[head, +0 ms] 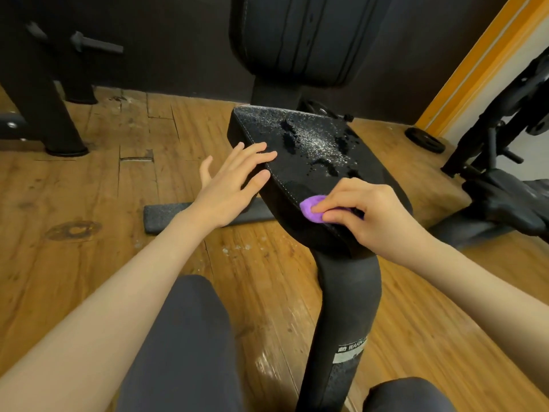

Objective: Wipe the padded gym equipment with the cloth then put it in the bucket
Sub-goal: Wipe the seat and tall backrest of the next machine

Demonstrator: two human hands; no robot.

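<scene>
Wooden floor [89, 188] underfoot; right hand [368, 212] pinches purple cloth [312, 211] at seat pad [312, 162] near end, dust lying ahead; left hand [231, 185] spread on edge.

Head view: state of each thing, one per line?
Seat pad: worn, speckled with pale dust, unwiped at the far end.
Cloth: purple, bunched, pressed on the pad's near edge.
Right hand: grips the cloth.
Left hand: open, fingers resting on the pad's left edge.

seat pad [300, 162] looks like black vinyl or leather, worn rough and flaking, pale specks all over, stitched seam along the edge; cloth [312, 211] is soft fuzzy purple stuff; floor [89, 185] is glossy wood planks, cracked and scuffed; frame post [344, 307] is matt black, looks like metal
</scene>
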